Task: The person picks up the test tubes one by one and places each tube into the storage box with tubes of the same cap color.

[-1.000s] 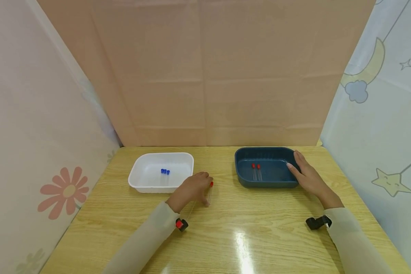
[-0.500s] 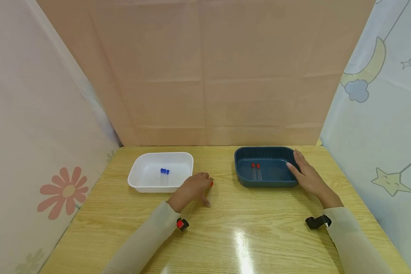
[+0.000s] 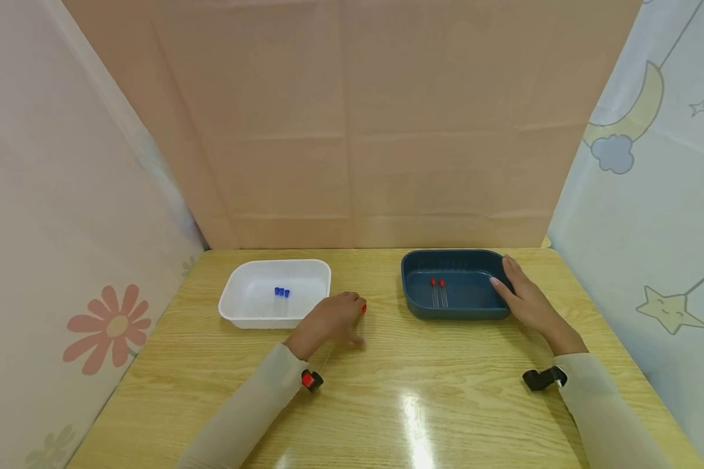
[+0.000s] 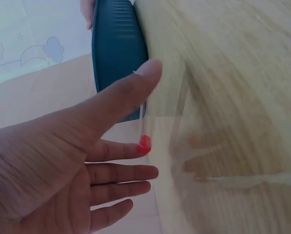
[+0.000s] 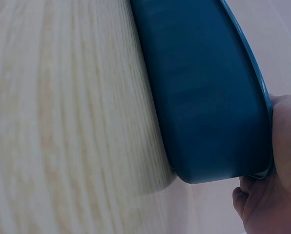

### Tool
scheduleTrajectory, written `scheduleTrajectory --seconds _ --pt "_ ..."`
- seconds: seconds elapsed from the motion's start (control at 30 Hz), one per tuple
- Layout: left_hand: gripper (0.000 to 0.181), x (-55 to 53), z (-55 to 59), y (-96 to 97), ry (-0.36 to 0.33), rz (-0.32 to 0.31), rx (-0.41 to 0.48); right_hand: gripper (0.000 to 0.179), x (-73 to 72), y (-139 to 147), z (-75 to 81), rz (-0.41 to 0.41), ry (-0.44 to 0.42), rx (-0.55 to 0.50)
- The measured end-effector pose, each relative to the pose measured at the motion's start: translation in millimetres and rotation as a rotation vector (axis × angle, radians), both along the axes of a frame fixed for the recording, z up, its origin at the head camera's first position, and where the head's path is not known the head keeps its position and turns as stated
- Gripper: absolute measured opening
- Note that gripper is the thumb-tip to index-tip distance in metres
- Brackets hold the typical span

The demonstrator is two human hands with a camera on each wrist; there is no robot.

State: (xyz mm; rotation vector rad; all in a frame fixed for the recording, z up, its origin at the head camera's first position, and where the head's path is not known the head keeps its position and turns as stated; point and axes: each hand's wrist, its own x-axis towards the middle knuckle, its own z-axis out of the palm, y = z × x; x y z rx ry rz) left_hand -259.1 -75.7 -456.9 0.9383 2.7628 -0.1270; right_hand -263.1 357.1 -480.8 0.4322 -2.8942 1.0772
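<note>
My left hand [image 3: 332,321] holds a clear test tube with a red cap [image 4: 144,143] lengthwise, index finger at the cap and thumb toward the other end; the remaining fingers are spread out. It is close over the table, right of the white tray [image 3: 225,306]. My right hand [image 3: 530,303] grips the right end of the dark blue tray [image 3: 457,314], thumb inside the rim and fingers outside. Inside the blue tray lie two red-capped test tubes [image 3: 437,292], side by side. Three blue-capped tubes [image 3: 281,292] lie in the white tray.
Both trays stand toward the back of the wooden table [image 3: 375,404], with a gap between them. A tan cloth [image 3: 352,130] hangs behind the table, and patterned cloths [image 3: 111,312] flank it. Each wrist carries a small black camera [image 3: 544,379].
The left thumb and fingers have closed on the red-capped tube, and the tube has shifted slightly up in the head view. My right hand stays on the blue tray.
</note>
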Motion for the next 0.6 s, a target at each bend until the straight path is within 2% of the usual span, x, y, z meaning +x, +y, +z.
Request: scheduleTrajectory --seconds 0.17,0.3,0.6 --pt "0.097 -4.3 9.9 -0.3 -0.014 0.010 0.114 0.074 -0.6 1.4 -1.0 0.000 0.005 0.002" --pt "0.097 -7.5 16.7 1.5 -0.022 -0.015 0.204 0.075 -0.5 1.8 -0.7 -0.005 0.003 0.002" --pt "0.093 -17.1 25.0 11.6 -0.068 -0.042 0.363 0.075 0.6 0.4 1.2 -0.003 -0.012 0.004"
